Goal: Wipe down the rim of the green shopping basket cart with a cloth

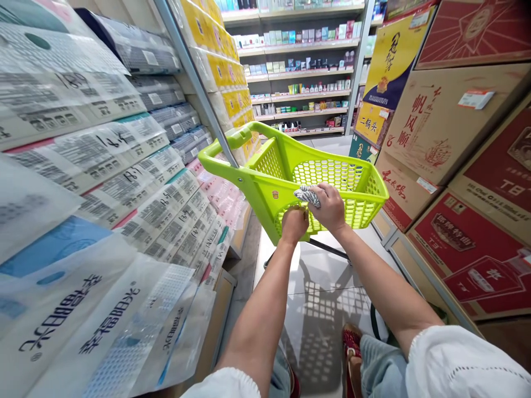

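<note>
A lime-green plastic shopping basket cart (352, 177) stands tilted in the aisle in front of me, with nothing visible inside it. My left hand (293, 222) is closed on its near rim. Beside it, my right hand (329, 207) rests on the same rim and is shut on a small black-and-white patterned cloth (306, 194). The cart's long green handle (232, 141) sticks up at its far left side.
Shelves of plastic-wrapped tissue packs (124, 182) fill the left. Stacked brown and red cartons (456, 166) line the right. A shelf of small boxes and bottles (298, 72) closes the far end. Glossy tiled floor (323, 293) runs between.
</note>
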Demonstrator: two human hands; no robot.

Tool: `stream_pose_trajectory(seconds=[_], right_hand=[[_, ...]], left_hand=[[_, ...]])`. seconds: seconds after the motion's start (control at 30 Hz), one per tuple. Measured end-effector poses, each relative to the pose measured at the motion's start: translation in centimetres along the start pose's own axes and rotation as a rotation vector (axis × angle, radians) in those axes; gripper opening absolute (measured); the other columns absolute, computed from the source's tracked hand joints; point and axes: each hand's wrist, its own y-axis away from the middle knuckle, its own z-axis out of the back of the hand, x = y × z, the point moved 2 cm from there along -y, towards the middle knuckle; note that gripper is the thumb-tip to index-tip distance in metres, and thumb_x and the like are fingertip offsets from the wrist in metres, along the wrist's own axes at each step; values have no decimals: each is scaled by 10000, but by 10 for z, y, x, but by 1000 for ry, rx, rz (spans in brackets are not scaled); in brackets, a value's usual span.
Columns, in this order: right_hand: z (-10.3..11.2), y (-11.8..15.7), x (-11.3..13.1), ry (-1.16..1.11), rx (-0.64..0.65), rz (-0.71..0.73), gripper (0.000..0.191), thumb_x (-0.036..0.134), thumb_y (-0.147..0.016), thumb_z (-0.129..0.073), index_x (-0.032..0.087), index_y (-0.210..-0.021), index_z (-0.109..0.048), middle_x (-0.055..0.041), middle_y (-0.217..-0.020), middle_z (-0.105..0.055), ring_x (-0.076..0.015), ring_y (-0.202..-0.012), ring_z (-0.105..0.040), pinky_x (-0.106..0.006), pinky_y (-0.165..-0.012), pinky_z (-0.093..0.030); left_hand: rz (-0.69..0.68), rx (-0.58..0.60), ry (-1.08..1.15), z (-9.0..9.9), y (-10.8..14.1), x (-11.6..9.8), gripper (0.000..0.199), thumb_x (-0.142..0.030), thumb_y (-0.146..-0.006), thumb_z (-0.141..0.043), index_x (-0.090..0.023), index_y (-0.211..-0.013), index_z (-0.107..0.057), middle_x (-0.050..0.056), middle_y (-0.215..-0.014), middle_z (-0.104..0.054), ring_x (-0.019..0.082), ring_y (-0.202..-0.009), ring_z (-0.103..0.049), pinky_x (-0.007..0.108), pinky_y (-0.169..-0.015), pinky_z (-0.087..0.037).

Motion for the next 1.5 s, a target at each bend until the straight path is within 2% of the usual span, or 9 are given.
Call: stream_pose_trajectory(seconds=[0.13, 0.23, 0.37, 0.5, 0.63, 0.93, 1.07, 1.27, 1.5], right_hand=[[8, -15, 9, -59, -34, -54, 392, 284, -814, -546, 220, -1200, -560, -105, -1192, -553, -256, -1102, -489, -379, -952, -406], [14, -31, 12, -56, -89, -129, 442, 326, -828, -534, 196, -1250, -512, -126, -1229, -531, -272, -1138, -468, -398, -966, -390], [8, -47, 15, -16, 44, -194, 412, 359, -858, -498, 188, -1231, -529, -112, -1149, -579, -258, -1054, -501, -372, -919, -395], [-3, -49, 20, 55, 221, -258, 339, 388, -884, -463, 218, -1151, -585, -83, -1036, -603, -244, -974, -503, -330, -834, -394], [-2, -48, 18, 134, 267, -259, 346, 436, -899, -437, 215, -1113, -594, -84, -1039, -592, -238, -963, -499, -307, -787, -380], [39, -25, -30, 335, 324, -385, 396, 479, -895, -423, 169, -1058, -607, -114, -1030, -594, -244, -944, -508, -312, -757, -359], [32, -34, -10, 288, 337, -443, 388, 491, -886, -432, 174, -1001, -625, -105, -992, -607, -240, -921, -516, -318, -770, -364], [15, -46, 29, 227, 336, -307, 383, 448, -912, -395, 194, -1126, -586, -100, -1052, -596, -246, -986, -491, -314, -790, -368], [42, -20, -22, 340, 355, -359, 390, 438, -899, -426, 200, -1168, -577, -103, -1086, -579, -252, -985, -497, -309, -746, -369]], left_hand=[[14, -120, 14, 25, -2, -4, 335, -287, -929, -367, -176, -844, -672, 103, -830, -638, 211, -861, -582, 322, -821, -435], [34, -357, 35, 55, -10, -6, 364, -316, -959, -323, -170, -1124, -614, 120, -999, -625, 231, -1025, -537, 363, -946, -380], [-34, -438, -15, 76, -33, -6, 336, -284, -957, -334, -185, -1143, -595, 118, -1156, -589, 244, -1158, -468, 385, -1029, -312], [-112, -300, -100, 68, -56, 4, 295, -267, -944, -345, -194, -888, -625, 96, -926, -635, 244, -992, -528, 385, -953, -369], [-173, -276, -178, 62, -61, 11, 313, -298, -955, -310, -201, -865, -594, 92, -917, -624, 246, -961, -529, 396, -947, -357], [-175, -257, -182, 60, -58, 3, 376, -334, -972, -246, -191, -870, -578, 107, -929, -614, 254, -994, -518, 418, -970, -316], [-135, -275, -158, 56, -56, -2, 347, -324, -965, -272, -183, -868, -573, 120, -938, -610, 269, -1007, -515, 438, -975, -310], [-178, -261, -168, 57, -55, 5, 287, -309, -953, -318, -185, -877, -565, 113, -940, -609, 265, -993, -521, 425, -965, -325], [-196, -308, -150, 55, -58, 9, 359, -336, -969, -259, -189, -858, -567, 112, -912, -608, 257, -980, -529, 431, -952, -332]])
